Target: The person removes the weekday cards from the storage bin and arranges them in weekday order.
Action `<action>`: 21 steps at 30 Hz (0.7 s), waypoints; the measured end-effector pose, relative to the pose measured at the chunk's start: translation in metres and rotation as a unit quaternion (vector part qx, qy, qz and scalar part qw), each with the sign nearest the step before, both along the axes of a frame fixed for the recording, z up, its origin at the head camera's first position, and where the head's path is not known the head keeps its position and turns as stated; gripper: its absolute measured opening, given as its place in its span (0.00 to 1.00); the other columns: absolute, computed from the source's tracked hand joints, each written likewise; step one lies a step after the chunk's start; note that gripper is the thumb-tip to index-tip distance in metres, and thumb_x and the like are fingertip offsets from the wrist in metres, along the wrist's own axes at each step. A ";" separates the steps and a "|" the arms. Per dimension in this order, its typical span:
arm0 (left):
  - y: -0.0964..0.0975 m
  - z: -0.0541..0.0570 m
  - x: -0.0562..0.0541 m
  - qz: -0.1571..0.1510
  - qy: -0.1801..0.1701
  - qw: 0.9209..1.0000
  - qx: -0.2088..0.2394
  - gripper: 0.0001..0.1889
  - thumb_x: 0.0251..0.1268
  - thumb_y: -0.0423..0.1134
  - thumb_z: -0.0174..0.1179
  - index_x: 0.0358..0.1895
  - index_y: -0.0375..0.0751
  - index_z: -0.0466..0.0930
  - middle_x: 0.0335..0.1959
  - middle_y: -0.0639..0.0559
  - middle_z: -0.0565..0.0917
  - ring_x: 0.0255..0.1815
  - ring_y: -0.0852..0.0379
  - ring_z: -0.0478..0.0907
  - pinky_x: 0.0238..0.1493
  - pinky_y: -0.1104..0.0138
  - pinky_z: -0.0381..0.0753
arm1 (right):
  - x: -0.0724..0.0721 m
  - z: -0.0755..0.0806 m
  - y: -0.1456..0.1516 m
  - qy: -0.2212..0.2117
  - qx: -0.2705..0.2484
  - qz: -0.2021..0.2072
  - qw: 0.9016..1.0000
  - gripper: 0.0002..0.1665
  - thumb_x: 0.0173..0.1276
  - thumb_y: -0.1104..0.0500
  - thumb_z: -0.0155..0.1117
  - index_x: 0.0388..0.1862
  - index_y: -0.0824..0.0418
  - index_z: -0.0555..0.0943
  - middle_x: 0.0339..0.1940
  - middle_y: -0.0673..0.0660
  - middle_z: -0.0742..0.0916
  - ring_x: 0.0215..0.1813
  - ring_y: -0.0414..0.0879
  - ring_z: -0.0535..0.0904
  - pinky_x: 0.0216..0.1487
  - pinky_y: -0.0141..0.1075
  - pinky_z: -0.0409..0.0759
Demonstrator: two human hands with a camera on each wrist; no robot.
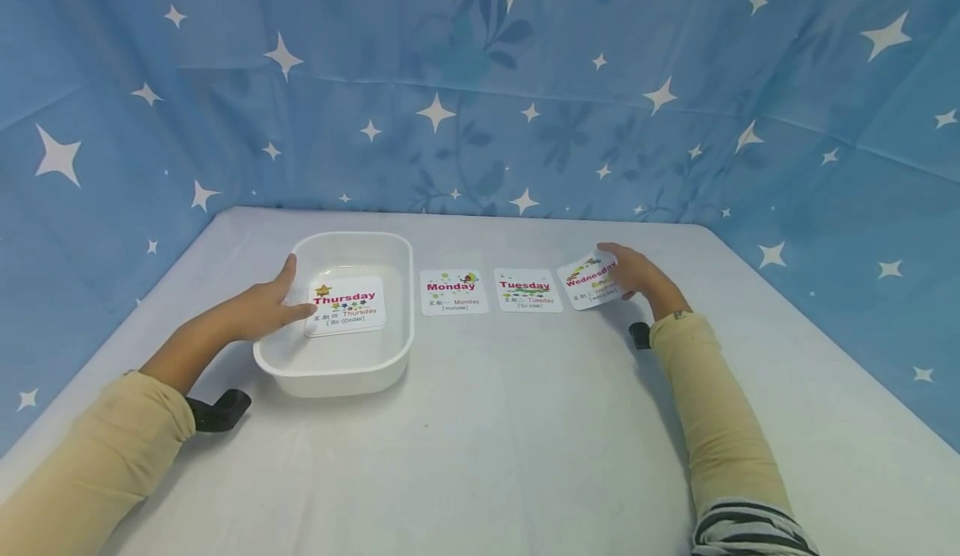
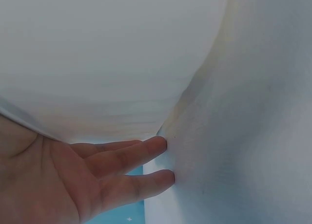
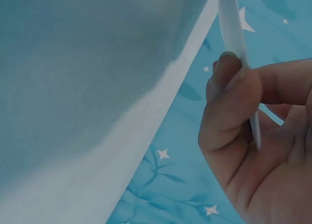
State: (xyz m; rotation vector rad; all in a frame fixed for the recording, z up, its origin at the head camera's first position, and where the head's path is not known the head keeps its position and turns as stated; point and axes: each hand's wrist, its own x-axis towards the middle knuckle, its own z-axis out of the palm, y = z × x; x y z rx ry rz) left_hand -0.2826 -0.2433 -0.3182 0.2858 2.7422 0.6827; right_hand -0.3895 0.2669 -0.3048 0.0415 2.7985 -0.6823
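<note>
My right hand [image 1: 637, 277] pinches the Wednesday card [image 1: 588, 279] by its right side, holding it tilted at the right end of a row. Seen edge-on in the right wrist view, this card [image 3: 233, 27] runs between thumb and fingers. Left of it the Tuesday card [image 1: 528, 291] and the Monday card [image 1: 453, 293] lie face up on the table. My left hand [image 1: 251, 310] holds the left rim of a white plastic basin [image 1: 337, 383], thumb over the inside, other fingers [image 2: 131, 156] along the outer wall. The Thursday card [image 1: 345, 306] lies face up in the basin.
A white cloth [image 1: 480, 456] covers the table. Blue curtains with white stars [image 1: 465, 156] enclose the back and both sides. Black wrist camera mounts [image 1: 219, 410] stick out below both wrists, close over the cloth.
</note>
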 end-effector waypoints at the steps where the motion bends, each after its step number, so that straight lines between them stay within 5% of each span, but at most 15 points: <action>1: 0.000 0.000 0.000 -0.001 0.001 1.000 0.000 0.51 0.65 0.57 0.46 0.66 0.27 0.17 0.66 0.19 0.43 0.62 0.27 0.57 0.42 0.56 0.71 | 0.000 0.000 0.000 -0.004 0.005 -0.001 1.000 0.34 0.70 0.66 0.36 0.74 0.58 0.45 0.72 0.69 0.52 0.53 0.60 0.67 0.33 0.37 0.77; 21: 0.000 -0.001 0.000 -0.003 0.008 1.000 0.004 0.51 0.66 0.55 0.46 0.66 0.26 0.18 0.66 0.18 0.43 0.54 0.33 0.67 0.32 0.63 0.72 | -0.003 -0.007 0.001 -0.059 0.016 -0.023 0.998 0.35 0.69 0.66 0.36 0.74 0.59 0.43 0.71 0.70 0.51 0.57 0.60 0.65 0.39 0.41 0.79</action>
